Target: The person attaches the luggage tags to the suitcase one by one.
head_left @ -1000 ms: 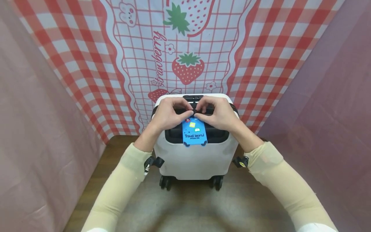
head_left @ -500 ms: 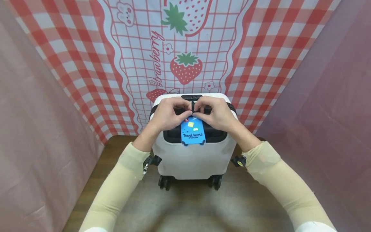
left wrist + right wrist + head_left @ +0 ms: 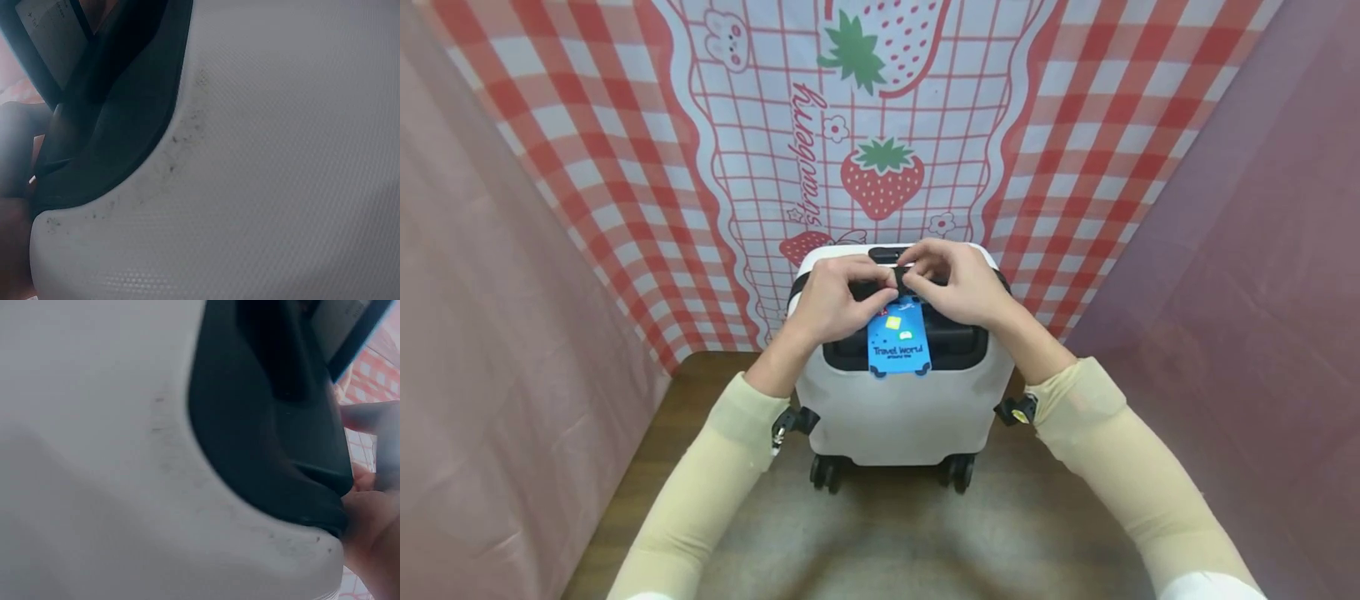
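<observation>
A white suitcase (image 3: 895, 425) stands upright, its black handle (image 3: 951, 333) set in a dark recess. Over the handle hangs a blue luggage tag (image 3: 898, 346) printed "Travel World", with a black strap (image 3: 900, 280) at its top. My left hand (image 3: 837, 302) pinches the strap between thumb and fingertips. From the other side my right hand (image 3: 964, 287) holds the strap, fingers curled and thumb tip right at it. The right wrist view shows the tag's pale back (image 3: 339, 325) above the handle. Part of the strap is hidden behind the fingers.
Black wheels (image 3: 826, 473) carry the suitcase on a brown wooden surface (image 3: 880, 550). Behind it hangs a red-and-white checked strawberry cloth (image 3: 925, 108). Pink curtains (image 3: 512, 375) close in both sides. A black lock panel (image 3: 883, 254) sits at the suitcase's top edge.
My right hand has risen slightly and its fingers have shifted on the strap, the thumb lifting off the tag's top edge. The left hand stays nearly still; the tag hangs as before.
</observation>
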The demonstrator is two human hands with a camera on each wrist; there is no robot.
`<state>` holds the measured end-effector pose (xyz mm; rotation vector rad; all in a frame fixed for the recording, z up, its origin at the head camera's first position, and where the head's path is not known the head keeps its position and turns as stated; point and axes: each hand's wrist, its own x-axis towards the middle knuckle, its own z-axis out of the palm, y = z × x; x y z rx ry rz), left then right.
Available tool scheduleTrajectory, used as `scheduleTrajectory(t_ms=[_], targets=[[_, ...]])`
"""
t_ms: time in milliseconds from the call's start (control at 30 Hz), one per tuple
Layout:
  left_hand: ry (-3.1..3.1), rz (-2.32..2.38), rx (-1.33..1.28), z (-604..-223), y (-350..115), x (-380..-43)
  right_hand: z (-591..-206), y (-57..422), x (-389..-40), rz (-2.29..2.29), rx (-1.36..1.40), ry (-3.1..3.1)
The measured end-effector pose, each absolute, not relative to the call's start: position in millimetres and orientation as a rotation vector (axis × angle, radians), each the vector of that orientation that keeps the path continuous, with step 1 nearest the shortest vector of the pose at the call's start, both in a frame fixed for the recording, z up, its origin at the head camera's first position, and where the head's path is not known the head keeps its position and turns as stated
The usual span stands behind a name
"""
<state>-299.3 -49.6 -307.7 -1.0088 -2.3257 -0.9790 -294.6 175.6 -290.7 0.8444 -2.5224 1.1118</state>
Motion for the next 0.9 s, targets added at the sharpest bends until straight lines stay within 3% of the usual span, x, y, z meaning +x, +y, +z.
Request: scheduleTrajectory(t_ms=[300,900], targets=[[-2.36,-1.019,-1.037,-308,-49,-301,-287,175,-298,1.188,0.742,-2.639],[-2.401,-1.134,-0.968,-306,-50,-299,-300,175,-295,1.108,0.827,-2.356]])
